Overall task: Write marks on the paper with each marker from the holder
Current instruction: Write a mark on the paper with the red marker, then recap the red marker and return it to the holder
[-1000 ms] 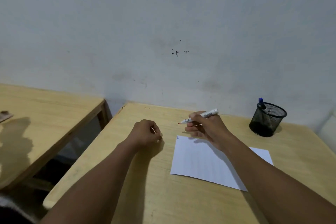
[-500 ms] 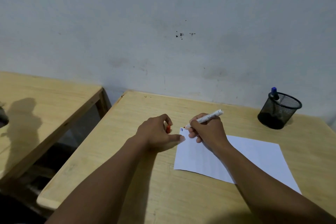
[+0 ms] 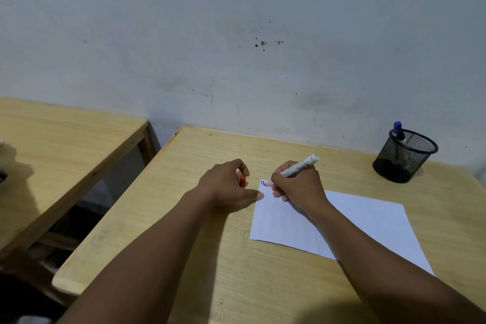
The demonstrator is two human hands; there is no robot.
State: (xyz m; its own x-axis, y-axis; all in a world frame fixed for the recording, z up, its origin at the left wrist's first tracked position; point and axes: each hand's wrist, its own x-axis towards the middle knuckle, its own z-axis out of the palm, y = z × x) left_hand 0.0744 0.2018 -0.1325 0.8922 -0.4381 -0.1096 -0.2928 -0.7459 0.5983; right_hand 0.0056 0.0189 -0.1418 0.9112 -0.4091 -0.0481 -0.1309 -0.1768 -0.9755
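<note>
A white sheet of paper (image 3: 342,221) lies on the wooden table (image 3: 210,258). My right hand (image 3: 297,184) grips a white marker (image 3: 299,166) whose red tip touches the paper's top left corner, beside two short dark marks (image 3: 262,182). My left hand (image 3: 226,187) rests on the table just left of the paper, holding the red cap (image 3: 243,181), with its thumb at the sheet's edge. A black mesh holder (image 3: 405,155) stands at the far right with a blue-capped marker (image 3: 398,130) in it.
A second wooden table (image 3: 65,144) stands to the left across a narrow gap. A pale wall (image 3: 236,34) runs directly behind both tables.
My right hand brought the marker tip down from above the table onto the paper's top left corner. My left hand moved right to the paper's edge and opened slightly, showing the red cap.
</note>
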